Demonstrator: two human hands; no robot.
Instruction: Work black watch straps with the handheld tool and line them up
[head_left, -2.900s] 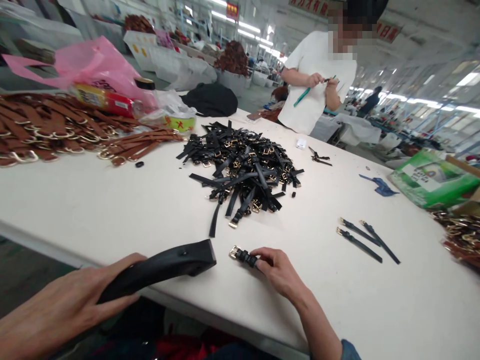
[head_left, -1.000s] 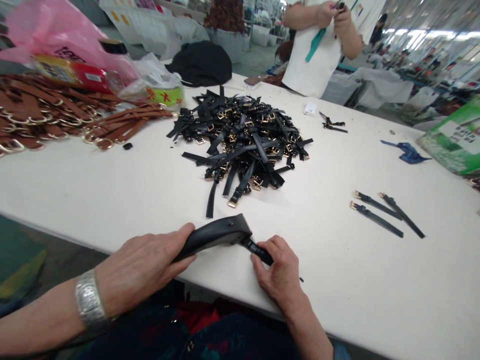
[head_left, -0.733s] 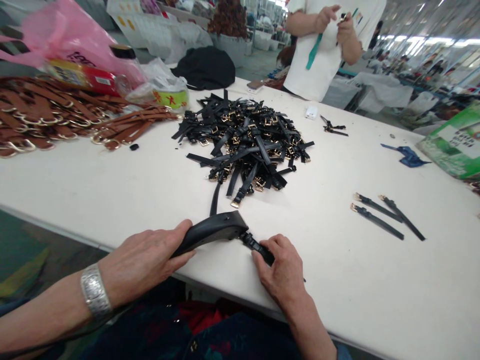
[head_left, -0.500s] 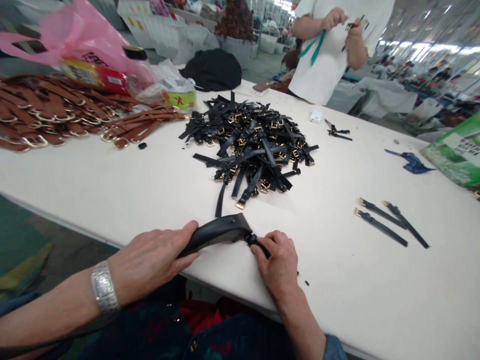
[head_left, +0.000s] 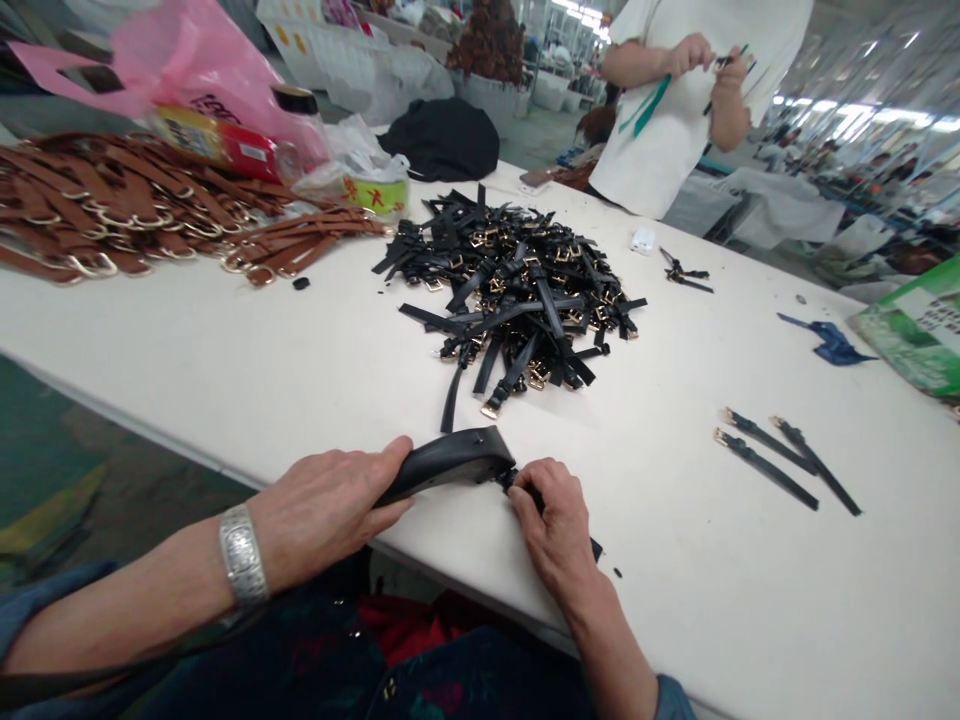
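My left hand (head_left: 337, 495) is wrapped round a black curved hand-held tool (head_left: 450, 462) and wears a silver bracelet at the wrist. The tool's front end meets a short black buckle strap (head_left: 508, 478) near the table's front edge. Pinching that strap is my right hand (head_left: 553, 520); the strap's tail shows past the heel of the hand. The tool's tip and most of the strap are hidden. Beyond my hands lies a heap of black buckle straps (head_left: 525, 290) with gold buckles. Several such straps (head_left: 765, 468) lie apart at the right.
Brown straps with buckles (head_left: 112, 210) are piled at the left, beside a pink plastic bag (head_left: 187, 60) and a red bottle (head_left: 251, 150). A black cap (head_left: 442, 140) sits behind the heap. Across the white table (head_left: 300, 370) stands a person in white (head_left: 645, 130). A green bag (head_left: 922, 330) is at the right.
The camera view has shifted slightly, so everything sits a little farther right. My hands keep the tool against the strap; more of the strap's tail shows past my right hand.
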